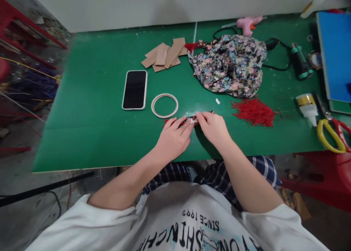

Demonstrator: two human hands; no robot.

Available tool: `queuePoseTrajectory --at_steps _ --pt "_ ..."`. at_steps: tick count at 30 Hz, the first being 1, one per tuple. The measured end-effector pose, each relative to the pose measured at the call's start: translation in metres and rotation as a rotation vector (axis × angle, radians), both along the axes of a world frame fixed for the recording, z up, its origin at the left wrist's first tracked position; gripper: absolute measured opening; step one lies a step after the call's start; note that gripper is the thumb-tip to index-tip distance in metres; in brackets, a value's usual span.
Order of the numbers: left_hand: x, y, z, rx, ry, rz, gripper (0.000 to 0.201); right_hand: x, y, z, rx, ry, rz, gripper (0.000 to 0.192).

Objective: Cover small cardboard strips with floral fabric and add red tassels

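Two bare hands are meeting at the near middle of the green desk (90, 108), both working on one small piece pressed flat against the surface. The left hand (172, 137) is lying palm down with its fingers (183, 122) stretched forward onto the left end of a small red and dark strip (193, 118). The right hand (214, 126) is pinching the strip's right end between thumb and fingertips, so both hands are grasping the same piece rather than lying slack. What the strip is made of is too small to tell; red threads are showing at its left end.

Just beyond the left hand a pale ring (165, 105) is lying flat, and beside that a phone (135, 89) is resting with its screen dark. Farther back, cardboard strips (164, 55) are sitting in a loose pile. A crumpled floral cloth (230, 64) is taking up the far middle, with a pink glue gun (246, 24) behind it. To the right of the hands a bundle of red threads (253, 112) is spreading out, well apart from a glue bottle (307, 106) and yellow-handled scissors (330, 134) near the right edge.
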State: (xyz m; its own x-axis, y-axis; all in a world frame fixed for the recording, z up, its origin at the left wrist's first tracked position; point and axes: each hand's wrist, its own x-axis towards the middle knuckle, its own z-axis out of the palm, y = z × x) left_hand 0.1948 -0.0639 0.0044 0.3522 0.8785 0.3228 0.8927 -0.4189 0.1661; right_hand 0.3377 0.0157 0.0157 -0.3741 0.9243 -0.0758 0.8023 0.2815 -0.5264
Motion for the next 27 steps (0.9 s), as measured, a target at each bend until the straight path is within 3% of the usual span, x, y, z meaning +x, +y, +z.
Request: queuePoseTrajectory --at_steps 10,17,27 --pt "-0.008 0.003 0.008 -0.092 -0.274 0.13 0.037 -0.001 -0.003 0.0 0.021 -0.003 0.002 0.035" --pt "-0.008 0.008 0.01 -0.07 -0.024 -0.103 0.03 -0.001 -0.003 -0.001 0.029 -0.007 -0.002 0.035" --pt "-0.004 0.007 0.014 -0.059 0.018 -0.098 0.028 0.0 -0.004 -0.003 0.059 -0.007 0.004 0.034"
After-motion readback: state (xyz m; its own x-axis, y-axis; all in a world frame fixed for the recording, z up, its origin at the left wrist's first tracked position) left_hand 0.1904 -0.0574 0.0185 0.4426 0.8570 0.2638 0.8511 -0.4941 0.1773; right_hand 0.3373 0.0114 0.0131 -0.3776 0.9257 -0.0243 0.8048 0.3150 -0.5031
